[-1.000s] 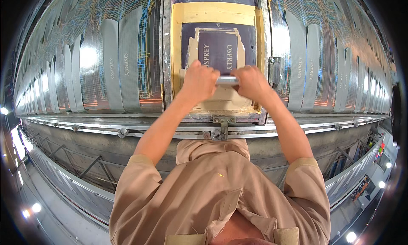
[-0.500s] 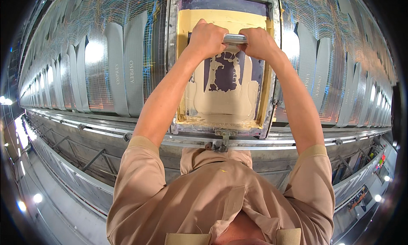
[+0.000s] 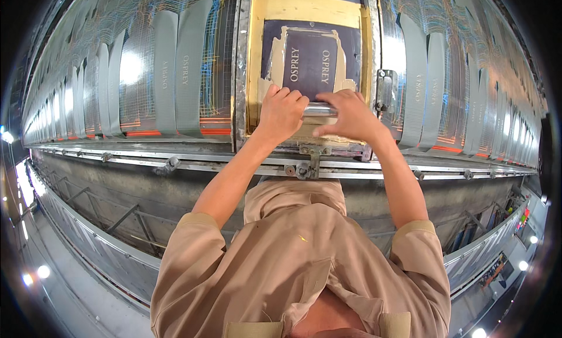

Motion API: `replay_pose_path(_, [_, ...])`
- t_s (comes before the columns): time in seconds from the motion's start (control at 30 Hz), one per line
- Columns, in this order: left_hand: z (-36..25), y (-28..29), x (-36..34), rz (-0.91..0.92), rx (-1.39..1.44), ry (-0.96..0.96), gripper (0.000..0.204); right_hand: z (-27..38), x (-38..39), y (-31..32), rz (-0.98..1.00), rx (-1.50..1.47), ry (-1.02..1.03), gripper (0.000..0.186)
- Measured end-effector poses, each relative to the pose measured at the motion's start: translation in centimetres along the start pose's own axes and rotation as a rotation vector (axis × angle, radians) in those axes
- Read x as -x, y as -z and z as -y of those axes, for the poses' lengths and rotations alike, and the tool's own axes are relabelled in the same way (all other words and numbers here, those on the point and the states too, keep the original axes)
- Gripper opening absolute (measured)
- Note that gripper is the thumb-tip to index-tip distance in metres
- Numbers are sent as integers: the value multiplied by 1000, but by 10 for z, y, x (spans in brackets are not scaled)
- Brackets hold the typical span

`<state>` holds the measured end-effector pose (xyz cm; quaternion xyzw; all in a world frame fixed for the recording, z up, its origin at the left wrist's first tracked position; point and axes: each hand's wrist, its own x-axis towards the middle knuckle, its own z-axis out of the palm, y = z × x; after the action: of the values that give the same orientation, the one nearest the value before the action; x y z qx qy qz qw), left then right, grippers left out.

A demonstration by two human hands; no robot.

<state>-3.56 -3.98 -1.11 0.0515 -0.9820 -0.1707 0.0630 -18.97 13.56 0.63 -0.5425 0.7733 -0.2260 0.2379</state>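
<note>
A screen-printing frame [image 3: 242,57] lies on the long printing table in front of me. Yellow tape [image 3: 310,9] borders its dark purple mesh [image 3: 310,60], where pale lettering shows. Beige ink [image 3: 275,57] lies in uneven streaks around that area. At the frame's near end, my left hand [image 3: 282,116] is wrapped round the metal handle of a squeegee [image 3: 320,109]. My right hand [image 3: 356,118] is at the handle's right end, its thumb spread well away from the fingers. The squeegee's lower part is mostly hidden by my hands.
Grey textured strips [image 3: 166,74] with pale lettering lie in rows on the table on both sides of the frame. A metal rail [image 3: 234,161] with clamps runs along the near edge, close to my body. A metal bracket [image 3: 385,91] sits at the frame's right side.
Both hands and the squeegee have come from the far part of the frame to its near end. Ink has cleared off the middle mesh, baring the lettering. My right hand has loosened.
</note>
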Motion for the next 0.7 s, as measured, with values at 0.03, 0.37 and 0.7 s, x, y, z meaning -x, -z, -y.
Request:
replay_pose_path(0.03, [-1,0,1,-25,-12,-8,18,-16,-5,7,-138,-41,-76,65])
replay_pose_path(0.37, [0,-1,6,37,-13,4,28,-161,-3,12,-713,-290,-711,40])
replay_pose_path(0.7, [105,65,82,-64,-11,117,22,-18,-91,-39,-736,-365,-688,37])
